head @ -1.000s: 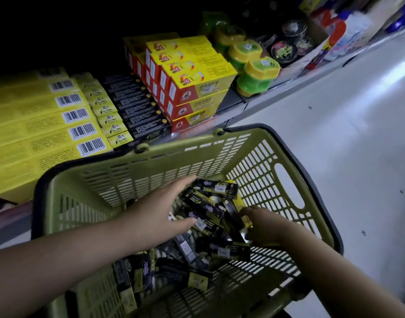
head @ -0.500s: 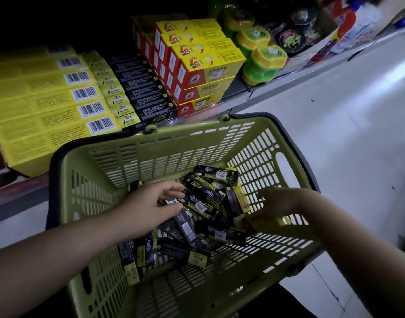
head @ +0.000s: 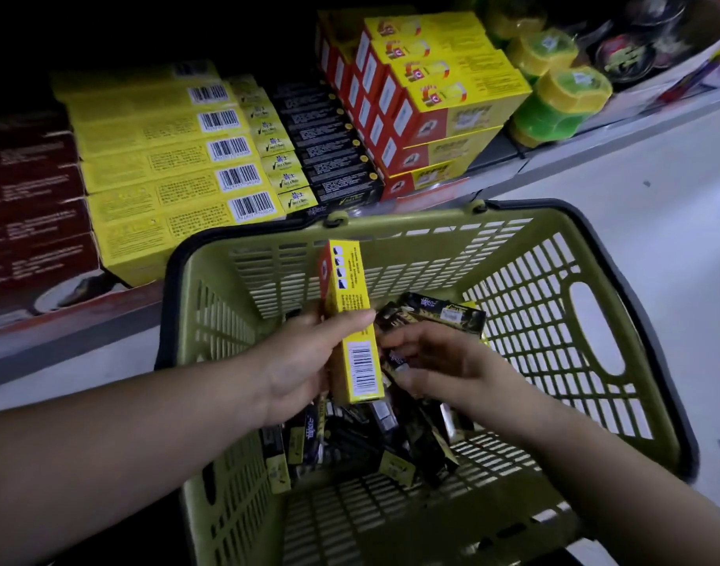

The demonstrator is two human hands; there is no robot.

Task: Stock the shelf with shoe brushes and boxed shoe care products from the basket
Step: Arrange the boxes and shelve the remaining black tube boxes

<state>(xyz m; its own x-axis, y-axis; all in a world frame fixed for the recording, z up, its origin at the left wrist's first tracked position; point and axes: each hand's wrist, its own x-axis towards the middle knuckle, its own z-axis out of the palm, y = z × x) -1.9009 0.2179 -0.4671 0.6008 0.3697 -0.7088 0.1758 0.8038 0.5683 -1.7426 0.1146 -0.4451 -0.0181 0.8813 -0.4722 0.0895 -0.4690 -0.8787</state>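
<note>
Left hand (head: pixel 305 369) grips yellow box (head: pixel 352 320) upright above the basket (head: pixel 554 255), thumb across its face, barcode showing, likely to identify it before it goes to the shelf (head: pixel 562 153). Right hand (head: pixel 444 369) curls round black boxes (head: pixel 431 316) in the pile. Half a second earlier both hands were low among the boxes, with no yellow box raised.

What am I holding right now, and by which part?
The left hand grips a yellow box around its middle, thumb across the front. The right hand pinches a black box in the basket; where exactly is hidden.
</note>
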